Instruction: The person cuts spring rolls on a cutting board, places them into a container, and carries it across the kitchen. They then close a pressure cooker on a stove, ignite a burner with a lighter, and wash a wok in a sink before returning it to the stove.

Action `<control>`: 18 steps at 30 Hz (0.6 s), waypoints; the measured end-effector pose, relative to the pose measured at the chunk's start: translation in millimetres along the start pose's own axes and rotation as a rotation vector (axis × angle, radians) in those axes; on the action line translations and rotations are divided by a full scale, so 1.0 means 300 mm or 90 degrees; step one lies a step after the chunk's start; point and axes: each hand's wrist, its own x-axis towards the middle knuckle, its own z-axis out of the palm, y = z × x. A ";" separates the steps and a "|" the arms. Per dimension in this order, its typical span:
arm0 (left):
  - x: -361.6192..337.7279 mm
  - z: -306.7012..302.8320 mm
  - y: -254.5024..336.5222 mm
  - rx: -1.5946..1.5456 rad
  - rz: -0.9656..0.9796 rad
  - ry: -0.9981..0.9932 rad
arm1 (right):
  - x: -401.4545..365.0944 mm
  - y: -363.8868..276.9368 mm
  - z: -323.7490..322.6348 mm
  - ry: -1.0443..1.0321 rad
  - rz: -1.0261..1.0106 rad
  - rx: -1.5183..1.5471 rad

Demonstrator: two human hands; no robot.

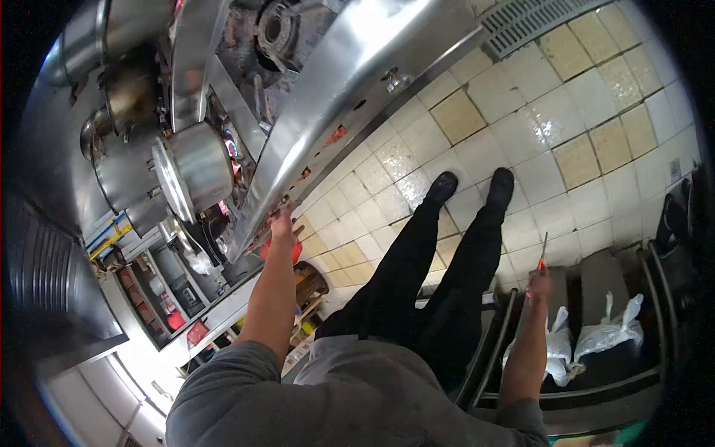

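Note:
My left hand [283,222] is at the front edge of the steel stove [328,97], its fingers partly spread against or close beside the front panel. Whether it touches a knob there is too small to tell. Behind that panel a large lidded steel pot [197,167] sits over a lit burner, with flame glowing by its base. My right hand [538,284], held out low on the other side, is closed around a thin pointed tool [543,253] with a red-orange handle. Its exact kind cannot be made out.
A knob [397,80] sticks out of the stove front beside an unlit burner [275,30]. Tied white plastic bags [611,328] lie on a metal-framed rack at right. Shiny, wet-looking tiles [514,127] cover the floor, with a drain grate [521,22] at the top. Shelving [153,290] stands at left.

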 end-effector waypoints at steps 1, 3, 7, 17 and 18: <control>-0.041 0.006 0.007 0.038 -0.008 -0.023 | 0.018 0.005 0.004 0.013 -0.093 -0.055; -0.150 0.025 0.032 0.098 -0.034 -0.046 | 0.067 -0.010 -0.012 0.041 -0.255 -0.116; -0.310 0.130 0.054 0.501 0.059 -0.212 | -0.068 -0.291 -0.053 0.018 -0.242 0.081; -0.939 0.665 0.472 0.496 0.530 -0.550 | -0.495 -0.882 -0.568 0.115 -0.338 -0.161; -0.974 0.714 0.516 0.472 0.565 -0.588 | -0.385 -0.842 -0.622 0.112 -0.353 -0.200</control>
